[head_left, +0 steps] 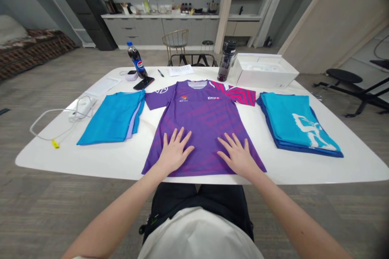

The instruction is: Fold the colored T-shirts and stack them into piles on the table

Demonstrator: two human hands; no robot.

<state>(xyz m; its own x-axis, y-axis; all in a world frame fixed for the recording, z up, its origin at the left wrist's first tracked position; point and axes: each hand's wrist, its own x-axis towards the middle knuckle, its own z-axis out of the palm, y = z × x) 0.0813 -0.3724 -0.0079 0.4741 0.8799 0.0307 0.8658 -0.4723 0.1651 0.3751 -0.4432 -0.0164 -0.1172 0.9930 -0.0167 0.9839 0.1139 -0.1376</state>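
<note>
A purple T-shirt (200,117) with pink stripes on one sleeve lies spread front side up on the white table, its collar at the far side and its hem close to me. My left hand (174,151) rests flat on its lower left part, fingers spread. On the lower right part lies my right hand (237,153), also flat with the fingers apart. Neither hand holds anything. Left of the shirt is a pile of folded blue and lilac clothes (111,117). To the right sits a folded stack of blue clothes (287,115), the top one with a white print.
A cola bottle (137,60), a phone (144,83), a pen (161,73) and a paper sheet (181,70) lie or stand along the far side. A dark bottle (226,62) stands beside a white box (263,73). A white cable (39,121) hangs over the left edge.
</note>
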